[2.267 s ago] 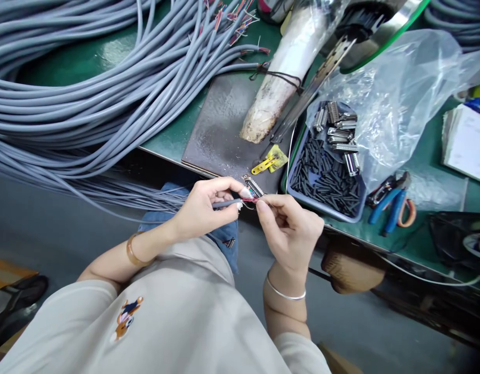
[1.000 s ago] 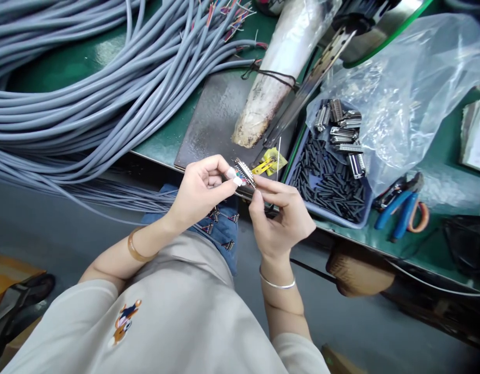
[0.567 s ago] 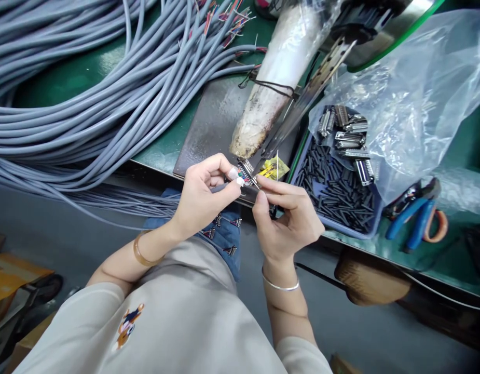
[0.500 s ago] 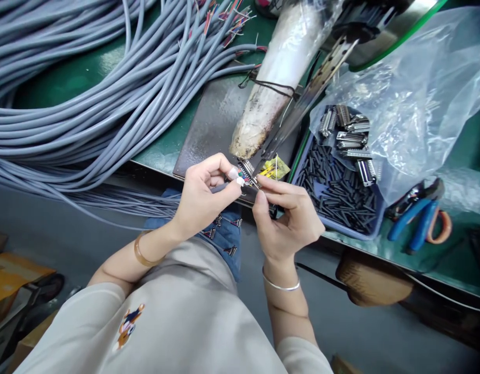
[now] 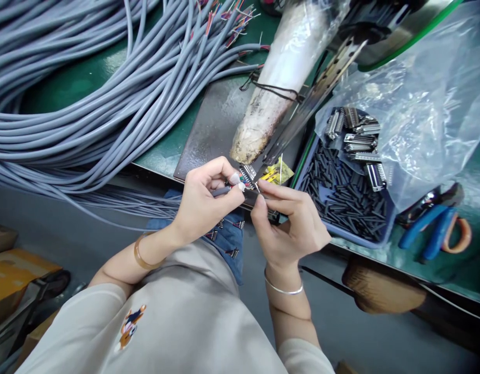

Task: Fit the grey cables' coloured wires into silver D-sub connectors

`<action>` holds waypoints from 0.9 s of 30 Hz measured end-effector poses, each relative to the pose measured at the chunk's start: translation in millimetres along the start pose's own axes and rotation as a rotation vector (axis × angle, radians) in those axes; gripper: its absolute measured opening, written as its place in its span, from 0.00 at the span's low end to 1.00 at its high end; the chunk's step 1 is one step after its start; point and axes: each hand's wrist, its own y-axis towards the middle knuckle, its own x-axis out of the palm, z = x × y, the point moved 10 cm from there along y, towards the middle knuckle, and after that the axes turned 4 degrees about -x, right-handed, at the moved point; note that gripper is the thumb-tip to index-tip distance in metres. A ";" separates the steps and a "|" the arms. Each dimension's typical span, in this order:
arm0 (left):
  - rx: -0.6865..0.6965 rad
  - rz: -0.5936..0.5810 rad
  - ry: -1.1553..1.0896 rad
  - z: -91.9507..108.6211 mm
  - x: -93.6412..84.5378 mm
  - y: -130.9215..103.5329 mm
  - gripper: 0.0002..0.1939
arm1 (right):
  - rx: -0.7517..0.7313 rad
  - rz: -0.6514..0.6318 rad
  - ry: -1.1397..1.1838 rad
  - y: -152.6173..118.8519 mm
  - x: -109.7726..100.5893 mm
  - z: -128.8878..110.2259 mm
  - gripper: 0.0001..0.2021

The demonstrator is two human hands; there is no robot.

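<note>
My left hand (image 5: 208, 200) is closed on the end of a grey cable (image 5: 221, 191), with thumb and index tips at its thin coloured wires. Right beside those fingertips is a metal multi-pin connector (image 5: 247, 173), under the browned end of a plastic-wrapped white roll (image 5: 268, 98). My right hand (image 5: 290, 221) pinches close to the connector's near end. A thin shiny piece (image 5: 257, 187) shows at its fingertips, but its kind cannot be made out. White tips cover the left thumb and a finger.
Grey cables (image 5: 119, 109) lie bundled at left. At right, a blue tray (image 5: 391, 223) holds black tubes (image 5: 341, 202), with metal connectors (image 5: 362, 143) in a clear bag (image 5: 426, 98) over it. Blue-handled pliers (image 5: 436, 234) lie beyond. A long metal strip (image 5: 313, 98) slants beside the roll.
The view has shifted slightly, so the tray and pliers appear farther right. Both hands keep their grip at the connector, with small shifts of the fingertips.
</note>
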 end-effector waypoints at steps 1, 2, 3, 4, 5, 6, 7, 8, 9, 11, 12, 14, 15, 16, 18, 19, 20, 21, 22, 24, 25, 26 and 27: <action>0.004 0.006 0.010 -0.5 -0.3 0.1 0.10 | 0.002 -0.005 -0.001 -0.3 1.0 0.8 0.08; 0.008 0.012 0.020 -0.5 -0.6 -0.1 0.10 | 0.004 -0.009 -0.001 -0.4 1.6 1.6 0.08; 0.016 0.018 0.030 0.1 -0.7 -0.5 0.09 | 0.008 -0.011 0.001 -0.3 1.9 2.2 0.08; 0.025 0.024 0.039 1.2 -0.7 -1.2 0.09 | 0.014 -0.013 0.004 0.0 1.7 2.6 0.08; 0.035 0.027 0.046 2.8 -0.5 -2.0 0.09 | 0.018 -0.013 0.007 0.6 1.2 2.6 0.08; 0.046 0.028 0.049 4.7 -0.3 -2.8 0.09 | 0.022 -0.012 0.007 1.3 0.2 2.2 0.08; 0.055 0.029 0.050 6.5 0.0 -3.6 0.09 | 0.025 -0.008 0.003 2.1 -1.1 1.5 0.08; 0.060 0.027 0.051 8.0 0.4 -4.3 0.09 | 0.028 -0.004 -0.004 2.9 -2.6 0.5 0.08; 0.062 0.022 0.052 9.1 0.9 -4.8 0.10 | 0.030 -0.002 -0.013 3.7 -3.8 -0.7 0.09; 0.056 0.012 0.056 9.6 1.5 -5.1 0.10 | 0.032 -0.011 -0.029 5.0 -4.7 -3.2 0.11; 0.051 0.009 0.058 9.4 1.5 -5.0 0.10 | 0.030 -0.018 -0.033 5.4 -4.4 -4.5 0.12; 0.041 0.006 0.050 8.2 0.7 -4.1 0.10 | 0.014 -0.024 -0.043 5.7 -4.2 -7.2 0.11; 0.032 0.005 0.044 6.8 0.3 -3.3 0.10 | 0.006 -0.024 -0.048 5.6 -4.0 -7.9 0.10; 0.021 0.001 0.037 5.2 0.2 -2.4 0.10 | -0.005 -0.024 -0.052 5.4 -3.7 -8.5 0.10; 0.000 -0.002 0.030 2.1 -0.2 -0.8 0.10 | -0.020 -0.034 -0.053 4.9 -1.6 -8.3 0.09; -0.007 -0.002 0.031 1.0 -0.2 -0.1 0.10 | -0.024 -0.043 -0.049 4.9 -0.1 -7.6 0.10; -0.009 0.000 0.034 0.6 -0.2 0.3 0.10 | -0.026 -0.050 -0.044 5.0 1.2 -6.9 0.10; -0.006 0.004 0.037 1.0 -0.3 0.5 0.10 | -0.027 -0.052 -0.039 5.3 1.9 -6.2 0.10; -0.002 0.008 0.039 1.9 -0.3 0.4 0.09 | -0.026 -0.049 -0.037 5.9 1.9 -5.8 0.10; 0.009 0.016 0.042 4.7 -0.2 -0.2 0.09 | -0.022 -0.040 -0.042 7.4 1.0 -5.9 0.11; 0.016 0.022 0.042 6.7 -0.6 -0.5 0.09 | -0.022 -0.039 -0.049 8.1 0.6 -6.6 0.11; 0.022 0.027 0.042 8.5 -1.1 -0.8 0.09 | -0.023 -0.040 -0.055 8.8 0.2 -7.6 0.11; 0.024 0.027 0.040 9.8 -1.4 -0.9 0.09 | -0.026 -0.043 -0.062 9.2 -0.1 -8.8 0.12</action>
